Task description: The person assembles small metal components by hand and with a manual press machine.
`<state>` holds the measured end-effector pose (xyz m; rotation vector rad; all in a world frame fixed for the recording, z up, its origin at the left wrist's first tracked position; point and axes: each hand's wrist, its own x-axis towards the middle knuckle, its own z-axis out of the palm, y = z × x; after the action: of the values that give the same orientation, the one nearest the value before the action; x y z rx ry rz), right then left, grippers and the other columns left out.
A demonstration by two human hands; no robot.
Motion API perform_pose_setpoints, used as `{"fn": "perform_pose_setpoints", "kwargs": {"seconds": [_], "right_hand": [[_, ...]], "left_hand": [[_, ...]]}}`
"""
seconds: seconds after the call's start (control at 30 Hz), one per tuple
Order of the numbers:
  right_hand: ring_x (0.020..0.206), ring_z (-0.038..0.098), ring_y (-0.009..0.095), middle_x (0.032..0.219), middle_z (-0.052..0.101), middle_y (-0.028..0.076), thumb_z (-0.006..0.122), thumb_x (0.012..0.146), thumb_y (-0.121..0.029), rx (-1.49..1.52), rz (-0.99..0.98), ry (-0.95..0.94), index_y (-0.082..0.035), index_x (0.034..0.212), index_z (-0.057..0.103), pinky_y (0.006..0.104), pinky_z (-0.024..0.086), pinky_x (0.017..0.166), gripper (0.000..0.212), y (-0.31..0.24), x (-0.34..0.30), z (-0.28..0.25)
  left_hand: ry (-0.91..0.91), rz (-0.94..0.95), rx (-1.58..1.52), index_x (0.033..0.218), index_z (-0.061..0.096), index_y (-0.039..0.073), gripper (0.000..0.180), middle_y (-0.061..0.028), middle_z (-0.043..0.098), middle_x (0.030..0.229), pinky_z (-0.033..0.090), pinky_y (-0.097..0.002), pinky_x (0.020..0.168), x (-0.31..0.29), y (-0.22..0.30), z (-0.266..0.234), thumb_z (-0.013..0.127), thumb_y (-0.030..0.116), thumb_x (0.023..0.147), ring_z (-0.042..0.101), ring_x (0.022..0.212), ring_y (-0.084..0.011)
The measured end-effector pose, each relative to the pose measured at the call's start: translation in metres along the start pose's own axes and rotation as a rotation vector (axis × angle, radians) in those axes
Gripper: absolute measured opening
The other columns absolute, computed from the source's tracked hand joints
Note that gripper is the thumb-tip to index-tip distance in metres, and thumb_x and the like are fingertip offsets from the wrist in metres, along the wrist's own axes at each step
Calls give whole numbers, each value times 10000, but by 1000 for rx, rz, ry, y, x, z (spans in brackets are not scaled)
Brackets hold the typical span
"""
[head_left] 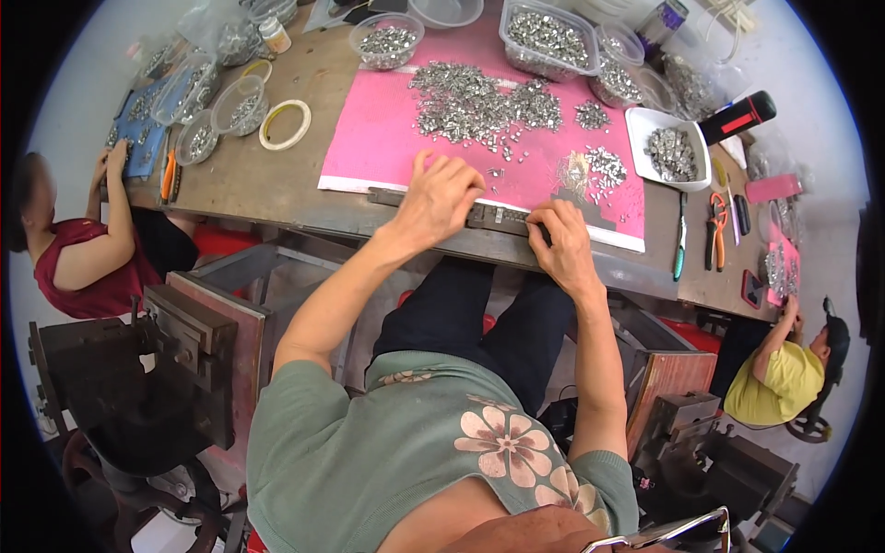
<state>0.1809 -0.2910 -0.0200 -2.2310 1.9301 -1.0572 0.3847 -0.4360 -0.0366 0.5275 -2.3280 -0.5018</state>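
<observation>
A narrow dark metal bar (498, 218) with a row of small slots or parts lies along the near edge of a pink sheet (369, 129). My left hand (441, 198) is above the bar's left part, thumb and fingers bent together in a pinch. At the bar's right end, my right hand (562, 241) pinches with thumb and forefinger close to the metal. Whatever either pinch holds is too small or hidden to make out. Beyond my hands spreads a heap of small silvery metal pieces (461, 101). Smaller shiny pieces (606, 173) lie to the right.
Clear tubs of metal parts (549, 41) line the back. A white square dish (636, 147) stands right, near orange-handled pliers (716, 230) and a teal-handled brush (680, 240). Tape rolls (285, 124) lie left. Co-workers sit at the left (92, 240) and right (779, 378).
</observation>
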Motion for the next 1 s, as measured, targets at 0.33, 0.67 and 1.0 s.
{"fn": "perform_pose_setpoints", "kwargs": {"seconds": [0.33,0.67,1.0], "right_hand": [[871,651,288,933,697,133,681,855,66,168,249,288,7,981,692,368,512,795,139,9,-21,1],[858,641,283,926,692,127,687,856,51,158,300,368,5,971,696,363,506,791,124,11,-29,8],[871,645,280,935,696,127,665,868,57,143,278,366,13,977,698,364,504,807,122,11,-32,8]], "left_hand": [[16,178,-23,937,649,73,108,-67,582,904,342,-552,1075,11,40,50,711,136,875,581,955,-258],[29,125,-2,894,650,86,114,-67,586,899,340,-588,1088,12,47,55,726,132,821,582,934,-265],[151,-90,67,929,657,122,89,-31,634,899,293,-574,1096,12,16,23,709,148,862,602,937,-249]]}}
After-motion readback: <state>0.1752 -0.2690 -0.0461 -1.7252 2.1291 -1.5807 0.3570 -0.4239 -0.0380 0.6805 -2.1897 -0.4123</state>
